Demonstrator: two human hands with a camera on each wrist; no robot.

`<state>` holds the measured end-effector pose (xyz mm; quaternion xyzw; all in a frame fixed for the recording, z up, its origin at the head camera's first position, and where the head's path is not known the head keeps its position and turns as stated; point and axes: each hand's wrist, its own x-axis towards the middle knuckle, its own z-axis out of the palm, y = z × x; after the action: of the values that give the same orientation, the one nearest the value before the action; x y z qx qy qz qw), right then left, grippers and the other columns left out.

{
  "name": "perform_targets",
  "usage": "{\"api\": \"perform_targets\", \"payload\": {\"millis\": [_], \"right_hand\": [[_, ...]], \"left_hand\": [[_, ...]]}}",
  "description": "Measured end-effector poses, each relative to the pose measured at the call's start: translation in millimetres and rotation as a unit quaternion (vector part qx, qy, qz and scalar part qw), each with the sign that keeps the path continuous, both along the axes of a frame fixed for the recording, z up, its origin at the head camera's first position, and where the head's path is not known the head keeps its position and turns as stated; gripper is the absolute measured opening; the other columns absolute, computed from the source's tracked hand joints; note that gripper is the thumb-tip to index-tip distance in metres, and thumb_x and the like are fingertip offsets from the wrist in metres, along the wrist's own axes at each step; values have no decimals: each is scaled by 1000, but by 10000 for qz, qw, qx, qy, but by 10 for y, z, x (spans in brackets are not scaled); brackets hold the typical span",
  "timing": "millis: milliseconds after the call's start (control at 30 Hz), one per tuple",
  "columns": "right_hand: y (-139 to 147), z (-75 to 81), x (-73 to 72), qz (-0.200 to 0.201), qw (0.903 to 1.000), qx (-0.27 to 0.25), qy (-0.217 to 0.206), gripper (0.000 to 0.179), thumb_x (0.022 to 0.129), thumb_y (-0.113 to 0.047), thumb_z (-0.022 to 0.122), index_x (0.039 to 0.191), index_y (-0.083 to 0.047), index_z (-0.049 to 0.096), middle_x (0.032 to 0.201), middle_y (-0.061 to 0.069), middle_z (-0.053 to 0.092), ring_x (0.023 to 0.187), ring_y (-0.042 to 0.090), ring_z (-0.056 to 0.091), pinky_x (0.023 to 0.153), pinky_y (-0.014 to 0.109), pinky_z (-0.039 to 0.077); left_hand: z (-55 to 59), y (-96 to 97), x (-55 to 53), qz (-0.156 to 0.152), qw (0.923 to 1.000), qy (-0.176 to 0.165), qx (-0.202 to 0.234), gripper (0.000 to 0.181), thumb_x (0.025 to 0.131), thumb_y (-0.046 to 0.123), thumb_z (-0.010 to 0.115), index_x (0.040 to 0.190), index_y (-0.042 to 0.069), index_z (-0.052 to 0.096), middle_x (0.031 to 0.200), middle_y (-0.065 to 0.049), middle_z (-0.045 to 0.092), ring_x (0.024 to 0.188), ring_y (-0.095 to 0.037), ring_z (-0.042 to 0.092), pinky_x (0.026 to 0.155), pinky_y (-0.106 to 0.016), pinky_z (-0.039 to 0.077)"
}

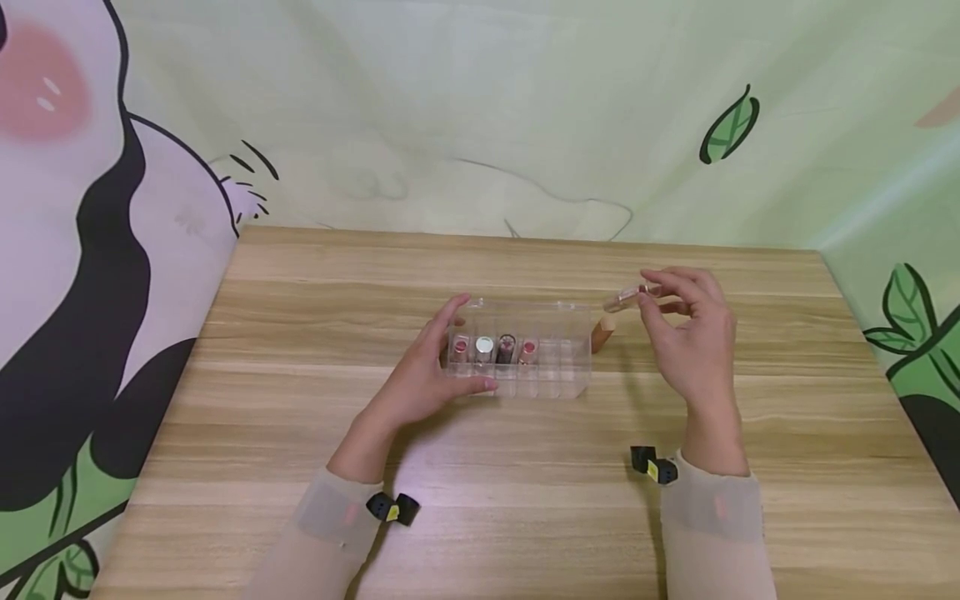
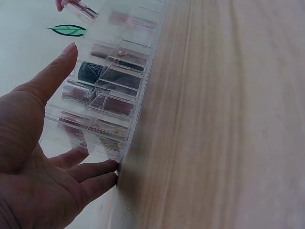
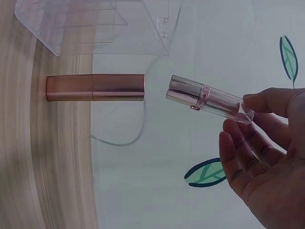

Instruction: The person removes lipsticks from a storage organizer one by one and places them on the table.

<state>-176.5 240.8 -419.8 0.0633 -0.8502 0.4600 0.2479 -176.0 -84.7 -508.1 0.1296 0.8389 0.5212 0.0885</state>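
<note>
My left hand [image 1: 420,375] grips the left end of a clear plastic lipstick organizer [image 1: 573,371], thumb along its front and fingers round the end and back. Several lipsticks [image 1: 528,350] stand in the left slots of the organizer; one has a dark case [image 2: 90,72]. In the air right of the organizer, my right hand [image 1: 693,342] pinches a lipstick [image 3: 205,98] by its clear end, its shiny metallic end pointing left. Beneath it, a rose-gold lipstick tube [image 3: 95,88] stands upright on the table, close to the organizer's right side.
The wood-grain table [image 1: 300,400] extends round the organizer. A pale green printed cloth [image 1: 420,108] hangs behind the table, with a panda figure [image 1: 165,192] at the left and leaves at the right. Each sleeve carries a small black wrist device [image 1: 393,507].
</note>
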Motion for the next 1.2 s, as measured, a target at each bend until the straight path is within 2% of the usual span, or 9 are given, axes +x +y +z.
{"api": "perform_targets", "payload": {"millis": [500,1200], "right_hand": [[33,0,-6,-178,9998,-52,-104,22,99,2,73,120,2,79,120,14,67,100,7,60,84,19,53],[62,-23,-11,-474,9985,-72,-251,23,98,1,74,120,-1,80,120,10,66,101,5,58,84,22,54]], "left_hand": [[7,1,7,3,10000,6,-6,120,77,41,98,164,58,17,158,-12,46,149,-45,45,120,-64,36],[23,11,17,10,10000,-44,-8,120,77,40,98,164,57,18,159,-12,45,149,-44,44,121,-65,35]]}}
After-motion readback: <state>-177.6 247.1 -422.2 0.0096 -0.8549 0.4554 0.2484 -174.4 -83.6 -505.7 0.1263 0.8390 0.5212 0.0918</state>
